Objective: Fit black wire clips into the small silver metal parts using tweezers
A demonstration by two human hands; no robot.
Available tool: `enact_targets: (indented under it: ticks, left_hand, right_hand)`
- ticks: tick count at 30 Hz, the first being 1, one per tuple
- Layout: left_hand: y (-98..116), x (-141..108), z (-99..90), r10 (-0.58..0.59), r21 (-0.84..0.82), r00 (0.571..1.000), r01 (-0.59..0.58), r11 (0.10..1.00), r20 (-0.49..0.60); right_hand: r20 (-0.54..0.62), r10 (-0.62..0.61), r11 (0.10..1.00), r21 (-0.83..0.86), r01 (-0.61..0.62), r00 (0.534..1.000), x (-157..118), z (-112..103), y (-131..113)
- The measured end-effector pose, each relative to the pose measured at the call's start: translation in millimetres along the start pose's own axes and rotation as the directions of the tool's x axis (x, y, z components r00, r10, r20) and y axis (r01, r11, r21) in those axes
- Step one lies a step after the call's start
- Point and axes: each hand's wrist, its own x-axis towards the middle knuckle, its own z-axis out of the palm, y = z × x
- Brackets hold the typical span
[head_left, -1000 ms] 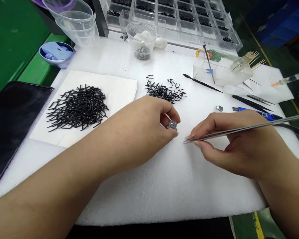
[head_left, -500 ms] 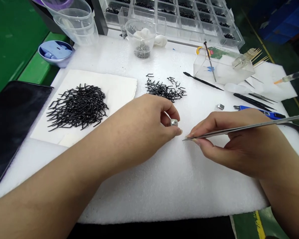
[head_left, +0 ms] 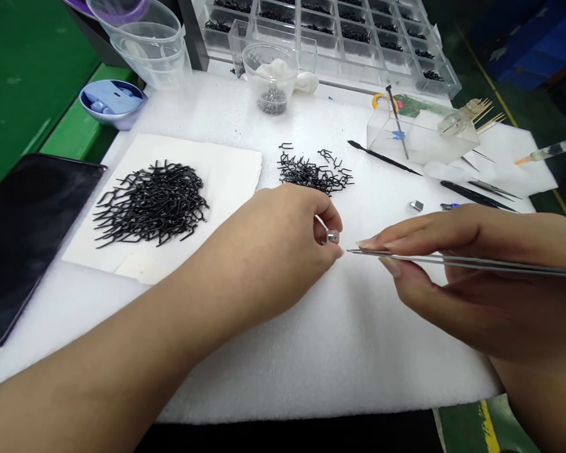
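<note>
Tweezers (head_left: 365, 252) fill right hand (head_left: 490, 299), block (head_left: 332, 236) left hand (head_left: 287, 245) (green print (head_left: 409, 106) blurred).

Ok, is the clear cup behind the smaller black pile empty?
No, the cup is partly filled: small grey pieces show at its bottom.

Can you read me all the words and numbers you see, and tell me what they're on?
None that I can read.
Green sheet behind the clear box: a red mark, too small and blurred to read.
Light blue case: a tiny mark, too small to read.
Syringe: no writing I can make out.
</note>
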Motion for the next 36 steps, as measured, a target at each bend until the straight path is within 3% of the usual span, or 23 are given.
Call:
enact_targets:
  ticks: [4,36]
  left_hand:
    - [1.6,-1.1,1.9,0.014,0.025,1.000,-0.014,1.000,-0.012]
    - [7.1,-2.6,2.4,0.017,0.055,1.000,-0.016,0.998,-0.018]
  right_hand:
    - [-0.039,-0.025,0.999,-0.026,0.024,0.999,0.6,3.0,0.0]
    - [0.034,0.011,0.999,-0.034,-0.010,0.999,2.3,6.7,-0.6]
